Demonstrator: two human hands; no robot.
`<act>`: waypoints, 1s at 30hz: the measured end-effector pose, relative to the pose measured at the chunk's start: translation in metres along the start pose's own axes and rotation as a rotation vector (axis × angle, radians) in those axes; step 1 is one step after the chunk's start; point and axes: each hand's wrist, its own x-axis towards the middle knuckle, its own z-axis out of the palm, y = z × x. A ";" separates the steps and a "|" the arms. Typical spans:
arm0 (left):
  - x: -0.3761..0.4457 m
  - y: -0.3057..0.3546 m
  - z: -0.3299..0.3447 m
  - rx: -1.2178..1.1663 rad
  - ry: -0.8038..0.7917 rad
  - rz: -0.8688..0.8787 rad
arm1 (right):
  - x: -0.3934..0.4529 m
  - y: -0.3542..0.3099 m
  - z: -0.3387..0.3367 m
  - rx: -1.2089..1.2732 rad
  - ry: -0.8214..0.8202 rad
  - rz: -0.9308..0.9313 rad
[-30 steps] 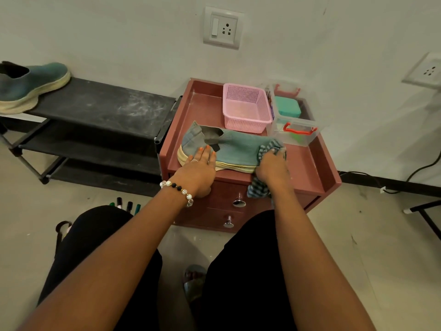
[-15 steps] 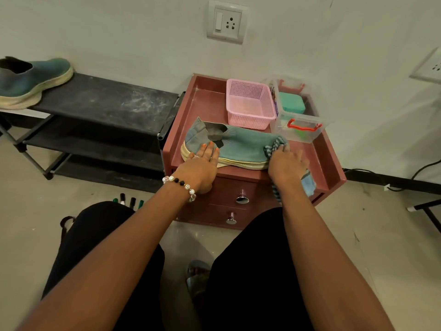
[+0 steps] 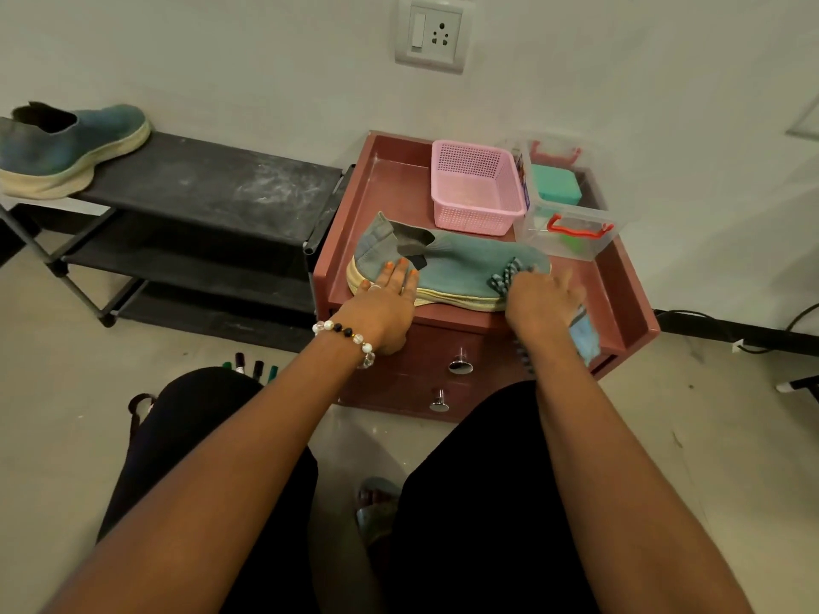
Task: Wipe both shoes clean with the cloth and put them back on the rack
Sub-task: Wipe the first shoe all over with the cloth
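Mid-task, by my read; one teal knit shoe with cream sole (image 3: 461,270) lies on the maroon drawer-unit surface (image 3: 620,299); left hand (image 3: 381,308) presses its heel flat, no grip; right hand (image 3: 543,299) grip clenched on striped blue cloth (image 3: 509,274) at toe; other dusty teal shoe (image 3: 66,148) on black rack (image 3: 208,188), well left of the grip; racking this shoe remains.

A pink basket (image 3: 476,188) and clear box (image 3: 565,214) sit at the cabinet top's (image 3: 392,188) back edge; markers (image 3: 250,367) stand on the floor.
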 end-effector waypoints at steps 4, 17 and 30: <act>0.000 -0.001 -0.002 -0.007 -0.023 0.010 | 0.000 -0.009 0.000 -0.078 -0.026 -0.018; 0.001 0.001 -0.010 -0.012 -0.101 0.017 | -0.008 0.003 -0.019 0.954 0.093 0.119; 0.001 0.004 -0.007 0.010 -0.116 -0.005 | 0.002 0.001 -0.004 0.152 -0.083 0.017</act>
